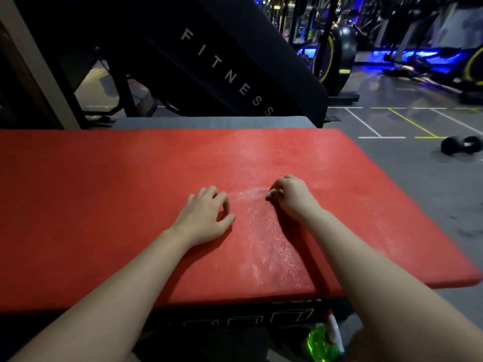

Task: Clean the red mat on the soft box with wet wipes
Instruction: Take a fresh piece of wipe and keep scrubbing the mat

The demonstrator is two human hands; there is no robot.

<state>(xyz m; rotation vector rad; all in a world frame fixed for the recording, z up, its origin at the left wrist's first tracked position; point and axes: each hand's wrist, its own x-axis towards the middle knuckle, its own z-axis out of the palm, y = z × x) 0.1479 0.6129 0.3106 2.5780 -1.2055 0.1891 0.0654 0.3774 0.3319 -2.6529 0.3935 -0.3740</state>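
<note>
The red mat [104, 194] lies flat on a black soft box [235, 318] and fills the middle of the view. My left hand [206, 215] rests on the mat near its centre, fingers bent with their tips on the surface, holding nothing. My right hand [290, 194] is a little to the right, its fingers curled round a small crumpled white wet wipe [271, 193] pressed onto the mat. A wet, shiny streak [261, 231] runs between the two hands toward the near edge.
A black slanted pad marked FITNESS [235, 61] stands behind the mat. Grey gym floor with painted lines lies to the right, with a black dumbbell [461, 145] on it. Exercise machines stand at the back right. A green and white object [324, 340] sits below the box front.
</note>
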